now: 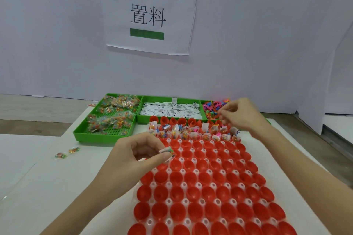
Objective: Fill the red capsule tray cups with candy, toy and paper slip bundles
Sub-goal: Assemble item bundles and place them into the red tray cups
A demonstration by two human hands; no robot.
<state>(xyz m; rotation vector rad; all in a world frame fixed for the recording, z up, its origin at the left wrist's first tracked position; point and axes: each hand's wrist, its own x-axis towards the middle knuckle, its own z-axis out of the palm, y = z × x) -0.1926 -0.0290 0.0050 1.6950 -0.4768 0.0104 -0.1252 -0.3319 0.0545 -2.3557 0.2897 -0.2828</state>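
Observation:
The red capsule tray (pixel 206 181) stretches from the near edge toward the green bins. Cups in its far rows hold bundles (pixel 193 133) of candy, toy and paper slip; the nearer cups are bare. My left hand (pixel 137 154) hovers over the tray's left side and pinches a small candy packet with a paper slip (pixel 167 152). Farther back, my right hand (pixel 238 114) has its fingers curled at the edge of the toy bin (pixel 214 108), over the coloured plastic toys; whether it holds one I cannot tell.
Three green bins stand behind the tray: candy packets (pixel 112 118) on the left, paper slips (pixel 170 110) in the middle, toys on the right. Two loose candy packets (pixel 66 152) lie on the white table at left. A white wall with a paper sign (pixel 149 15) closes the back.

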